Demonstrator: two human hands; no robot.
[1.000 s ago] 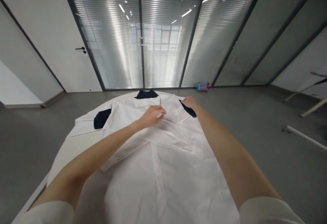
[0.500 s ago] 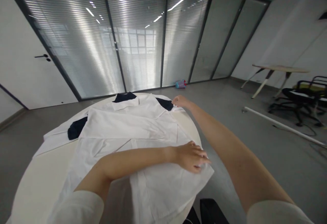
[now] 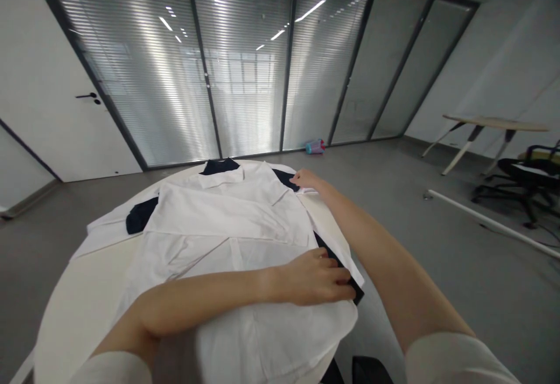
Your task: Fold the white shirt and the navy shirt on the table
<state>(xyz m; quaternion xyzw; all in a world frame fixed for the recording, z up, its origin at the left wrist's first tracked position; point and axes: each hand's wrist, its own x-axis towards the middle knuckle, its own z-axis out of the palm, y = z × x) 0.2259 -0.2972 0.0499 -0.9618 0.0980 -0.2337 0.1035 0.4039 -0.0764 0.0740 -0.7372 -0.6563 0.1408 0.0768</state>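
A dark-framed glass partition (image 3: 249, 98) with fine horizontal blinds spans the far side of the room, bright light strips showing in its panes. To its left stands a closed white door (image 3: 39, 80) with a black lever handle (image 3: 87, 96). A small blue-and-red object (image 3: 314, 147), too small to identify, lies on the grey floor (image 3: 371, 168) near the glass. At right, a wood-topped table (image 3: 494, 121) stands near a black wheeled office chair (image 3: 527, 169), with a white bar (image 3: 490, 220) nearer.

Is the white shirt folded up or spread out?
Partly folded: a sleeve lies across the shirt, whose lower part is spread out.
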